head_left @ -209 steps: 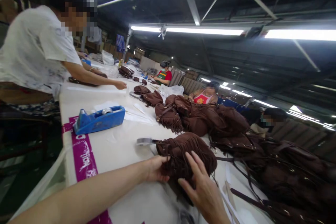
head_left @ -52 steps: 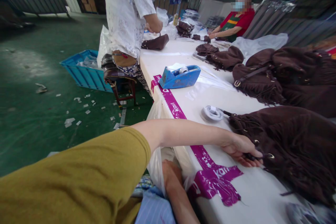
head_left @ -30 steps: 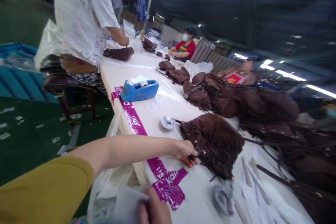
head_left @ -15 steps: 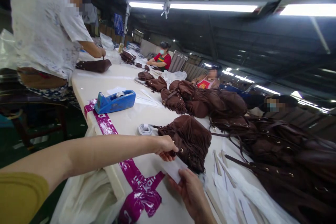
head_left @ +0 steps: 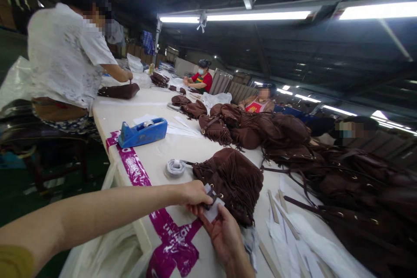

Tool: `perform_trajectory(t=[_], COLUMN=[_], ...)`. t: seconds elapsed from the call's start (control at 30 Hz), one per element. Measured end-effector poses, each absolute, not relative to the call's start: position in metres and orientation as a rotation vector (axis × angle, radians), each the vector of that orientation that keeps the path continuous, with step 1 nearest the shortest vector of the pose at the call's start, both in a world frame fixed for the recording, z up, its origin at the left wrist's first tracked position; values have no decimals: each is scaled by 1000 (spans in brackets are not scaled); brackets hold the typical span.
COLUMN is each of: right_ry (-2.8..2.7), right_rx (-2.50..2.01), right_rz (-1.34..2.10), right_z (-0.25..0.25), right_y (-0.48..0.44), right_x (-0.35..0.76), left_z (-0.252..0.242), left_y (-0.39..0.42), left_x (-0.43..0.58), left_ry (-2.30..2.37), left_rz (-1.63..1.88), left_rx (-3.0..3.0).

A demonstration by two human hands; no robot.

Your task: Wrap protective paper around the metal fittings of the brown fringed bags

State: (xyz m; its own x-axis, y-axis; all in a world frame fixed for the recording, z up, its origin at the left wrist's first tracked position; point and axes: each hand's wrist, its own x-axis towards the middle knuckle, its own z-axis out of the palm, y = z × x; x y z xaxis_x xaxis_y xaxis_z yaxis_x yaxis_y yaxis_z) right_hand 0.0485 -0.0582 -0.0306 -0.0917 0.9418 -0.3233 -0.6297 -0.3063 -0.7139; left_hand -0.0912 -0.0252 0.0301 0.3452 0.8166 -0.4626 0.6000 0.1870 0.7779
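Observation:
A brown fringed bag [head_left: 236, 176] with small gold rings lies on the white table [head_left: 176, 150] in front of me. At its near left edge my left hand [head_left: 197, 195] pinches a small dark brown piece, perhaps a strap end or tassel of the bag. My right hand [head_left: 224, 232] is closed on a small white sheet [head_left: 213, 209], which lies against that brown piece between both hands. What exactly the left fingertips grip is partly hidden. Left of the bag, a grey-white wrapped strap coil [head_left: 175, 167] rests on the table.
A blue tape dispenser [head_left: 143, 132] stands near the left table edge, beside purple printed tape [head_left: 138, 169]. Brown bags [head_left: 257, 126] pile up at the back and right. Paper strips [head_left: 273, 206] lie to the right. A co-worker in white [head_left: 68, 56] handles a brown bag at far left.
My right hand has brought the white sheet up to the brown piece in my left hand, and the sheet now sits around or behind it. The view has shifted slightly.

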Motion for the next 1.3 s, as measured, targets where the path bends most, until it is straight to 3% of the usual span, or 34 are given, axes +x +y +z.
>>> perform_trajectory(t=[0.3, 0.5, 0.7, 1.03, 1.3], right_ry=[-532, -564, -615, -1248, -747], right_rx=[-990, -1009, -1051, -1420, -990], right_rz=[1656, 1685, 1642, 1076, 1712], right_z=[-17, -16, -24, -24, -7], right_y=[-57, -57, -57, -65, -69], right_x=[41, 43, 49, 58, 63], left_z=[35, 16, 9, -1, 3], left_y=[-31, -16, -7, -13, -13], left_x=[-102, -102, -95, -90, -96], left_ry=[1641, 1252, 1118, 1232, 1275], left_rz=[480, 500, 422, 599, 622], left_rx=[1946, 1165, 979, 1086, 1125])
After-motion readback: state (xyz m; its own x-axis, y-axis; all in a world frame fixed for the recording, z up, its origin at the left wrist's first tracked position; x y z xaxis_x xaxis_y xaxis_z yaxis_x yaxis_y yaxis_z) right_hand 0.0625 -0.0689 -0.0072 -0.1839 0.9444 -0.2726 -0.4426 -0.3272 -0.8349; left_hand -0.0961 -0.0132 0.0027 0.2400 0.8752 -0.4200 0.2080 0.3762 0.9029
